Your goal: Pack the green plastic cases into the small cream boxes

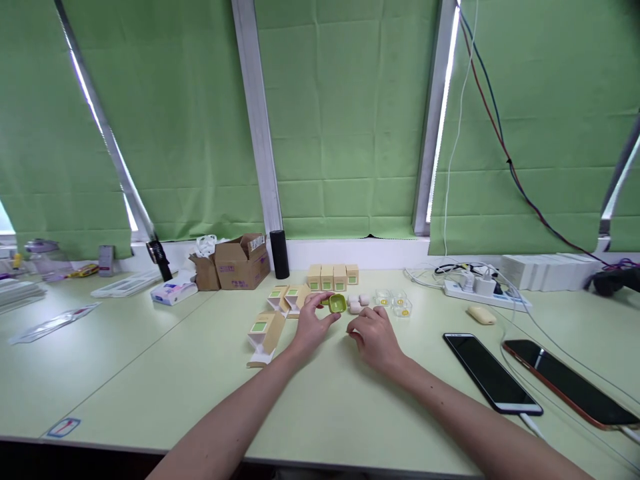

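The left hand's fingers (334, 317) grip a small green cup (337, 304) above the table (310, 413); the right hand's (374, 337) are curled, their hold unclear. Beyond stand small boxes (327, 278), with clear containers (401, 305) to the right.

pretty bright, even light over the pale table (200, 373), with daylight slipping through the slits beside the green blinds (345, 120). soft shine on the table left of the cardboard box (243, 263), only faint shadows. wide-angle bend near the edges, small stuff right of the box looks soft.
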Motion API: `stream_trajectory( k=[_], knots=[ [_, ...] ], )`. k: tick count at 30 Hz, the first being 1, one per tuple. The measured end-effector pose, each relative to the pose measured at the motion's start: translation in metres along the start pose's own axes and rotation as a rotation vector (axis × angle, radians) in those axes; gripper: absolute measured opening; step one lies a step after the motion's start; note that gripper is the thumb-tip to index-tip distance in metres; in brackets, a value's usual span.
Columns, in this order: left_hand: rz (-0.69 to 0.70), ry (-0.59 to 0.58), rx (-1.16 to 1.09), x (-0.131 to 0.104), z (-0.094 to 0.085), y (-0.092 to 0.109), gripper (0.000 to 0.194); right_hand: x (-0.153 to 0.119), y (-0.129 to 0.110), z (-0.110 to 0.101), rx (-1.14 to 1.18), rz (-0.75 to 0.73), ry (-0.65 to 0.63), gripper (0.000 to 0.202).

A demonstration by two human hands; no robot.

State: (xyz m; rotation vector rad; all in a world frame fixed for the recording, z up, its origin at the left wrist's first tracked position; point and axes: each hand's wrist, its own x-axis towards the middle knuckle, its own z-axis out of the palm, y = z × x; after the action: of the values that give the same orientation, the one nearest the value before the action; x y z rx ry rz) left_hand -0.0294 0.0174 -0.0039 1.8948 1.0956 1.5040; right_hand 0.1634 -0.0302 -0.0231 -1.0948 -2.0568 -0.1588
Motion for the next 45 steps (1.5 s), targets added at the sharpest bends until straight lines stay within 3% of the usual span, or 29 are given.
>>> stream_trajectory(
  k=[6, 9, 23, 28, 37, 45],
  knots=[
    [-0.010, -0.036, 0.006, -0.004, 0.003, 0.007, 0.046, 0.006, -0.001, -0.012, 0.644, 0.280, 0.168, 0.020],
    [0.005, -0.046, 0.008, -0.005, 0.005, 0.008, 0.047, 0.010, 0.004, -0.014, 0.842, 0.441, 0.204, 0.026],
    [0.022, -0.094, -0.008, -0.010, 0.009, 0.006, 0.044, 0.012, 0.018, -0.019, 1.146, 0.747, 0.256, 0.047],
    [0.009, -0.119, -0.002, -0.011, 0.008, 0.009, 0.045, 0.011, 0.020, -0.019, 1.205, 0.741, 0.251, 0.047],
    [0.028, -0.130, 0.006, -0.011, 0.008, 0.011, 0.050, 0.011, 0.016, -0.015, 1.096, 0.536, 0.279, 0.041],
    [0.097, -0.157, 0.021, -0.014, 0.009, 0.019, 0.046, 0.003, 0.007, -0.019, 0.577, 0.285, 0.278, 0.014]
  ],
)
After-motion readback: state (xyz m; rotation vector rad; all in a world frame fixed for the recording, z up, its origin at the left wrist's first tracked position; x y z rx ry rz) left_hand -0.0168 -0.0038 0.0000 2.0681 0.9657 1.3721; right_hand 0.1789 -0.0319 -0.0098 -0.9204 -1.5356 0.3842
